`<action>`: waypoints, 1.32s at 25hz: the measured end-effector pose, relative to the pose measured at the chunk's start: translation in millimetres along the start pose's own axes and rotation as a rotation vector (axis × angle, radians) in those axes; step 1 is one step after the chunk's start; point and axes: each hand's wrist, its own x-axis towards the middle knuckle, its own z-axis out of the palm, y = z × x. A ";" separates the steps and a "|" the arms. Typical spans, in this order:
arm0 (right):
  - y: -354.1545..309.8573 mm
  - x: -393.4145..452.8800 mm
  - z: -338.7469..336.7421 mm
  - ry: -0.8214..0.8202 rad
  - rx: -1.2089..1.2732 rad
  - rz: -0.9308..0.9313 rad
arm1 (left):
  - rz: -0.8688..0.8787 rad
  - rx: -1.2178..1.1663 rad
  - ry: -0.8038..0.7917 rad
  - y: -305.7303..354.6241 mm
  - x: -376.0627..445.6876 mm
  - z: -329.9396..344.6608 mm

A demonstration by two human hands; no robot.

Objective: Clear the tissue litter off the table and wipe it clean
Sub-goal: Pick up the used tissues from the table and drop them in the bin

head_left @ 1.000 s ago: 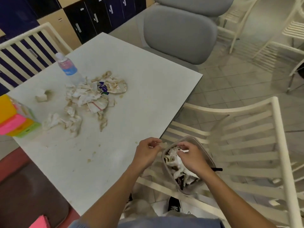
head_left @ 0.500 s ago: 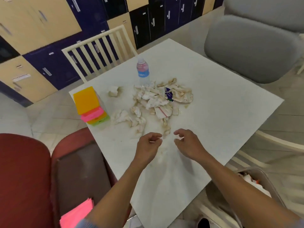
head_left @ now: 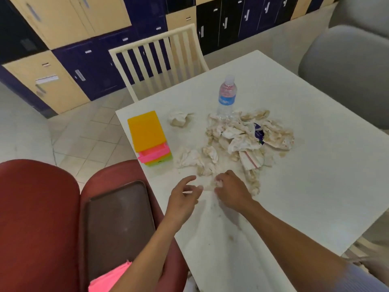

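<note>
Two bare hands at the near edge of a heap of crumpled, stained tissues on a white square table.

A red padded chair (head_left: 37, 218) on the left carries a dark brown plastic tray (head_left: 120, 226), with something pink at its near end. On the smooth, speckled white table (head_left: 315, 186) stands one stack of bright boxes (head_left: 148, 137), yellow on top, pink and green beneath. The left hand (head_left: 183, 199) hovers with fingers spread, holding nothing. One balled tissue (head_left: 178, 119) lies apart; the main tissue heap (head_left: 237, 140), wrinkled and brown-smeared, spreads across the table's middle. The right hand (head_left: 230, 190) curls its fingertips at the heap's near scraps; whether it is pinching one, I cannot tell. One clear plastic water bottle (head_left: 227, 98), blue-labelled, stands upright touching the heap's far side.
</note>
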 end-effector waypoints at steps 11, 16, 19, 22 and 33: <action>-25.4 -1.1 -46.3 -0.550 0.689 0.068 | 0.078 -0.073 -0.236 -3.6 20.3 -10.9; -34.8 51.5 -33.3 0.073 0.304 0.080 | 0.022 -0.128 -0.100 -1.1 19.3 -14.7; -34.0 70.6 -16.7 0.099 -0.140 -0.046 | 0.010 -0.156 -0.052 -1.6 17.1 -19.9; -28.0 76.6 -5.5 0.029 -0.269 -0.106 | -0.002 -0.156 -0.020 -3.3 14.5 -24.2; 11.1 -13.0 -59.8 0.049 0.584 0.080 | -0.012 -0.117 -0.017 12.1 -6.0 10.9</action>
